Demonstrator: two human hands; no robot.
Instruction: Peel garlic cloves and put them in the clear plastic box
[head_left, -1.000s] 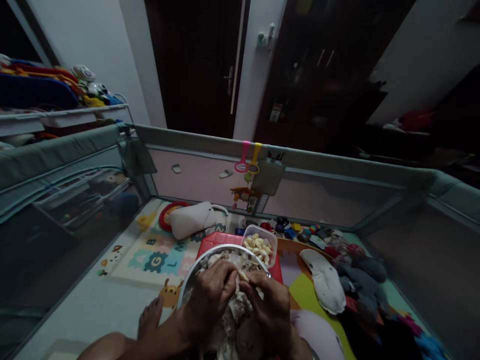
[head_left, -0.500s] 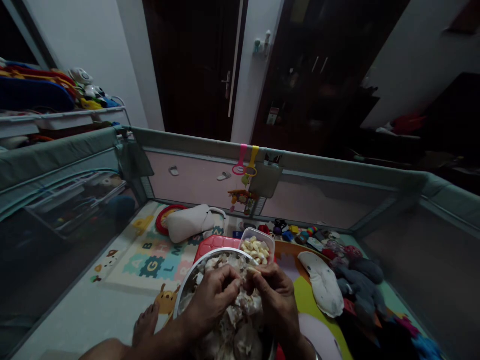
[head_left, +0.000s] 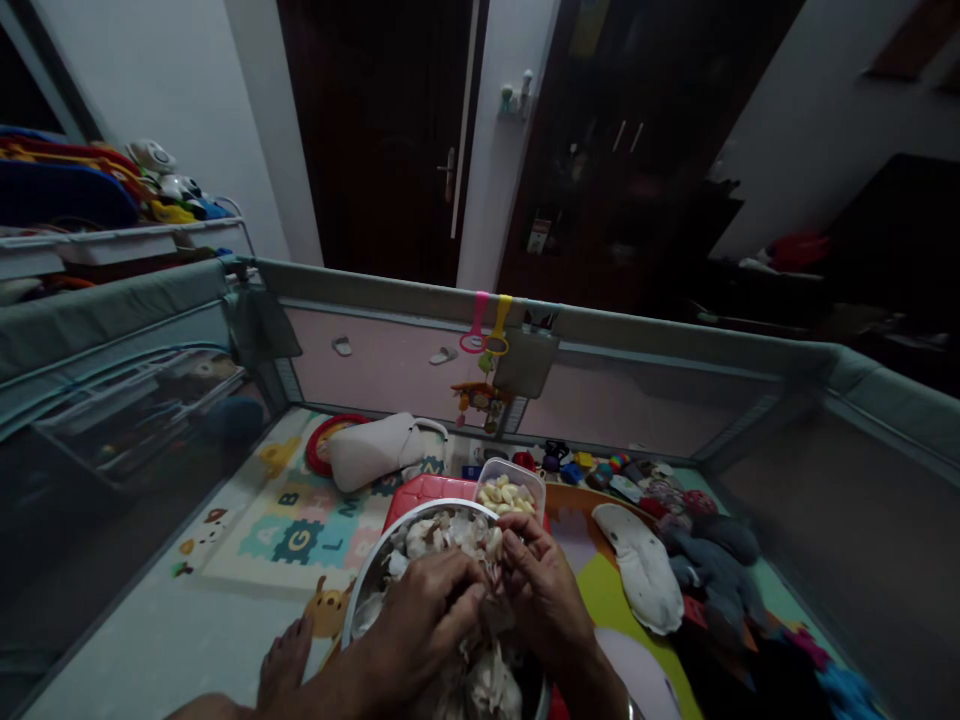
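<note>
A round metal bowl [head_left: 358, 590] full of garlic bulbs and papery skins [head_left: 491, 685] stands close in front of me. Both hands work over it, fingertips nearly meeting. My right hand [head_left: 546, 590] pinches a pale garlic clove [head_left: 493, 541] between thumb and fingers. Curled beside it, my left hand [head_left: 427, 605] has thumb and forefinger pressed together; what lies between them is hidden. Just beyond the bowl's far rim, a clear plastic container [head_left: 541, 483] holds several peeled cloves [head_left: 506, 494].
Under the container is a red surface [head_left: 427, 488]. A playpen rail [head_left: 375, 283] with mesh sides surrounds the letter-patterned mat [head_left: 225, 545]. A white pillow [head_left: 637, 570], grey plush toy [head_left: 709, 560] and small toys lie right. My bare foot [head_left: 285, 655] rests left of the bowl.
My right hand has turned and lifted slightly, so the clove in its fingertips now shows more plainly. My left hand stays low over the bowl. The whole view has shifted a little.
</note>
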